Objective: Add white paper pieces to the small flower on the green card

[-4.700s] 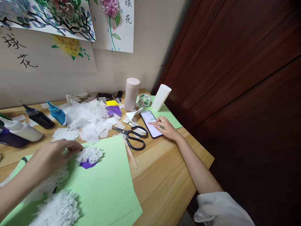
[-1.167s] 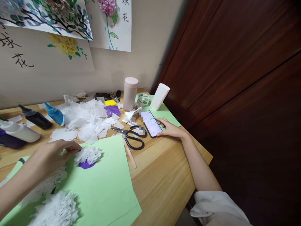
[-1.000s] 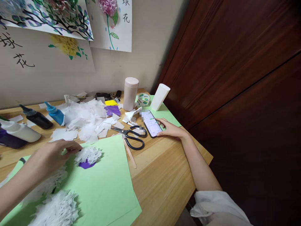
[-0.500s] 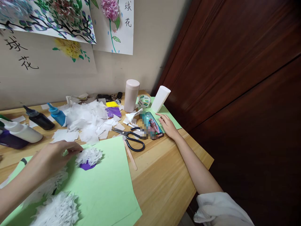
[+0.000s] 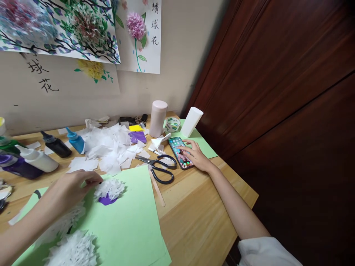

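Note:
My left hand (image 5: 73,186) is bent over the green paper (image 5: 130,221), its fingertips pressed together at the left edge of a white ruffled paper flower (image 5: 110,187). What those fingers hold, if anything, is too small to tell. A purple piece (image 5: 107,200) shows under that flower. Another white flower (image 5: 73,251) lies lower on the sheet, and one more is partly hidden by my left arm. Over the lit phone (image 5: 181,152), my right hand (image 5: 196,155) has its fingers apart and holds nothing; the fingertips are at the screen.
Black-handled scissors (image 5: 159,166) and a wooden stick (image 5: 158,188) lie left of the phone. White paper scraps (image 5: 108,144) cover the table's back. Paint bottles (image 5: 57,144) are at left. A pink cup (image 5: 158,118), tape roll (image 5: 172,124) and white cylinder (image 5: 192,122) stand behind.
My right hand has moved from the phone's right side onto its screen, which now shows app icons. My left hand stays at the flower. The camera view has shifted slightly.

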`<state>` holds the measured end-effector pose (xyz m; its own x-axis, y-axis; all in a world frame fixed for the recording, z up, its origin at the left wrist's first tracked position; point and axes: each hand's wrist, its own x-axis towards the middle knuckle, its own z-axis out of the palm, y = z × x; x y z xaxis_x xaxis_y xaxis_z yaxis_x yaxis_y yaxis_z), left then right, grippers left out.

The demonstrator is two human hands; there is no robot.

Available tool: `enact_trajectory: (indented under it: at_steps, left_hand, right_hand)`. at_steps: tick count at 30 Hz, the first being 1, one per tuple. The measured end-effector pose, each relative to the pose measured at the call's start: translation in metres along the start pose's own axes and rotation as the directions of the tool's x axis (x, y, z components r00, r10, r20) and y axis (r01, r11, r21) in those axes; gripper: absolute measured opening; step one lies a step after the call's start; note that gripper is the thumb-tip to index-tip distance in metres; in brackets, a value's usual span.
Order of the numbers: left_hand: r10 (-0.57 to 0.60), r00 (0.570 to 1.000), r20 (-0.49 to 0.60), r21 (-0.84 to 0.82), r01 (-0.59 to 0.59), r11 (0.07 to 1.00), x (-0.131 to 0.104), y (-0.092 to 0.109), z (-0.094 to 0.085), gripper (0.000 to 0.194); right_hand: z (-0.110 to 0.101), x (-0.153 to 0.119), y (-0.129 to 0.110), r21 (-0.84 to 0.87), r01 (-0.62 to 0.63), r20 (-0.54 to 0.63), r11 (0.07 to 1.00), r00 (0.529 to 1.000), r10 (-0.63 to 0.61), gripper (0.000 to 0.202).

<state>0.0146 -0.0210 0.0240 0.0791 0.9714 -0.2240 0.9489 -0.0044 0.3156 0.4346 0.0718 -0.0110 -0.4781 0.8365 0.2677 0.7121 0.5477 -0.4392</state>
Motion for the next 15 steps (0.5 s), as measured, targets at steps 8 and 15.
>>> enact_trajectory:
  at_steps: [8, 15]
  left_hand:
    - [0.040, 0.999, -0.035, 0.003, -0.040, 0.999, 0.0007, -0.0015, 0.0036, 0.032]
    - [0.027, 0.999, -0.025, 0.001, -0.027, 1.000, 0.0014, -0.0052, 0.0057, 0.031]
  right_hand:
    - [0.0003, 0.0000, -0.0046, -0.026, 0.004, 0.017, 1.000, 1.000, -0.004, 0.037]
    - [-0.0034, -0.0004, -0.0066, -0.029, -0.011, -0.015, 1.000, 1.000, 0.010, 0.039]
